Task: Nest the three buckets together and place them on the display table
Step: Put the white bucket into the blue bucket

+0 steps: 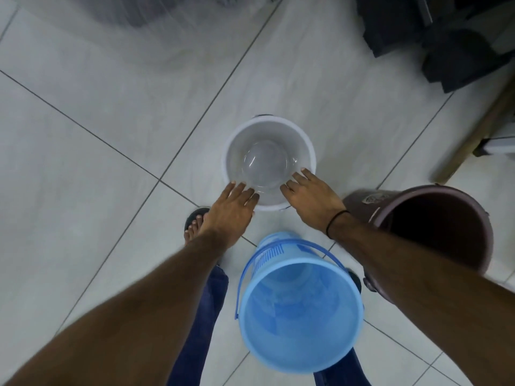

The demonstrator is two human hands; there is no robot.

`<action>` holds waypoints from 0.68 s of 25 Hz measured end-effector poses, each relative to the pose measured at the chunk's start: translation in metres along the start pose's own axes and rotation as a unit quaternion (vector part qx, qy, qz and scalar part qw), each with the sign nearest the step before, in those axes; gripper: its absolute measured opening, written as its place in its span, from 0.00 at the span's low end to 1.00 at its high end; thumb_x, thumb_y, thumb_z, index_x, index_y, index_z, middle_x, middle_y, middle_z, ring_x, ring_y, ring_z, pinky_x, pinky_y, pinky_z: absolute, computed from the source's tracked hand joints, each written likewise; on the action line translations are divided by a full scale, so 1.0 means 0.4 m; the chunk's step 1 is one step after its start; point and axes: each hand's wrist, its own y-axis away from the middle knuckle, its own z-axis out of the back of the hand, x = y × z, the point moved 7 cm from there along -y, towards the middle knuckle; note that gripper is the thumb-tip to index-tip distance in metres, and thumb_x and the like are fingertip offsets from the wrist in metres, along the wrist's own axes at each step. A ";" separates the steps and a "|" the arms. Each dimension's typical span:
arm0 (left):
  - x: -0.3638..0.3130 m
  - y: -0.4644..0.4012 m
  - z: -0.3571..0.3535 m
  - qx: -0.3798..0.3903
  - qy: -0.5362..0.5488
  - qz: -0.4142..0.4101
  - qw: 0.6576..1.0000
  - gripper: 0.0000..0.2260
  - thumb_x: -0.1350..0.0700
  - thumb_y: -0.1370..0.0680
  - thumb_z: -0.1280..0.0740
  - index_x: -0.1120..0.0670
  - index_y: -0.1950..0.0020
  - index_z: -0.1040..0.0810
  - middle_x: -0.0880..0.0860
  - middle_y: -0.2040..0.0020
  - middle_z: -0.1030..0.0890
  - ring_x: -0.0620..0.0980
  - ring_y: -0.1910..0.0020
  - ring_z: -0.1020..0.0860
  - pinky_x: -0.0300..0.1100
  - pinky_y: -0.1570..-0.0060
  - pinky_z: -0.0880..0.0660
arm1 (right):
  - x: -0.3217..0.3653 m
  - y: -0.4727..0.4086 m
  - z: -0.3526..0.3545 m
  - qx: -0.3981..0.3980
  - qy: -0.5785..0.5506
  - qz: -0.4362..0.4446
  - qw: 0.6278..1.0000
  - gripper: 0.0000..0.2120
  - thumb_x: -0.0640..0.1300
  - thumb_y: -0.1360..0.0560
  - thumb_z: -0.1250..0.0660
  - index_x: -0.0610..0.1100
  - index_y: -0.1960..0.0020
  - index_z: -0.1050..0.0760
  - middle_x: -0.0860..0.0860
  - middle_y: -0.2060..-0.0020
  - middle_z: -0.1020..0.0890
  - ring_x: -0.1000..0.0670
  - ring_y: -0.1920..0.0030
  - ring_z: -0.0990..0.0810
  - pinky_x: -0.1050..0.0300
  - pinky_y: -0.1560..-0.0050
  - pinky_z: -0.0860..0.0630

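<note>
Three buckets stand apart on the tiled floor. A white bucket (303,140) is in the middle, farthest from me. A light blue bucket (301,316) with a blue handle stands nearest, between my legs. A dark brown bucket (434,227) is at the right, partly behind my right forearm. My left hand (231,207) reaches over the near left rim of the white bucket, fingers spread. My right hand (312,196) hovers over its near right rim, fingers extended. Neither hand has closed on anything.
Black objects (434,37) are piled at the top right. A wooden edge (479,129) slants along the right side. Something wrapped in clear plastic (133,9) sits at the top left. My foot (195,224) rests left of the blue bucket.
</note>
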 end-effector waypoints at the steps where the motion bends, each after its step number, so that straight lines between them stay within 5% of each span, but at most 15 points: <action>1: 0.009 0.000 -0.001 0.010 -0.030 -0.015 0.999 0.20 0.57 0.22 0.31 0.58 0.31 0.25 0.59 0.33 0.21 0.59 0.30 0.27 0.57 0.25 0.41 | -0.003 0.005 -0.004 0.020 -0.001 0.001 1.000 0.13 0.32 0.29 0.36 0.40 0.45 0.22 0.41 0.49 0.17 0.39 0.44 0.22 0.44 0.33 0.31; 5: 0.026 -0.009 0.055 0.020 -0.108 -0.069 0.992 0.13 0.59 0.25 0.28 0.55 0.41 0.20 0.54 0.45 0.15 0.56 0.39 0.21 0.59 0.28 0.36 | -0.022 0.062 0.052 0.075 -0.003 0.011 0.997 0.11 0.31 0.25 0.38 0.42 0.49 0.22 0.44 0.51 0.18 0.41 0.51 0.19 0.51 0.53 0.24; 11: -0.120 0.111 0.354 -0.035 -0.131 -0.083 0.987 0.09 0.57 0.21 0.37 0.54 0.45 0.21 0.53 0.48 0.16 0.55 0.40 0.21 0.54 0.43 0.27 | -0.028 0.326 0.261 0.062 -0.070 -0.047 0.995 0.12 0.32 0.27 0.38 0.43 0.47 0.23 0.44 0.50 0.18 0.40 0.49 0.18 0.50 0.55 0.23; 17: -0.403 0.444 0.622 0.006 -0.092 -0.008 0.996 0.18 0.64 0.30 0.29 0.57 0.41 0.24 0.56 0.43 0.19 0.58 0.35 0.25 0.56 0.43 0.28 | 0.106 0.734 0.458 0.029 -0.063 -0.022 0.997 0.09 0.34 0.28 0.34 0.45 0.50 0.22 0.46 0.53 0.17 0.41 0.51 0.18 0.51 0.60 0.26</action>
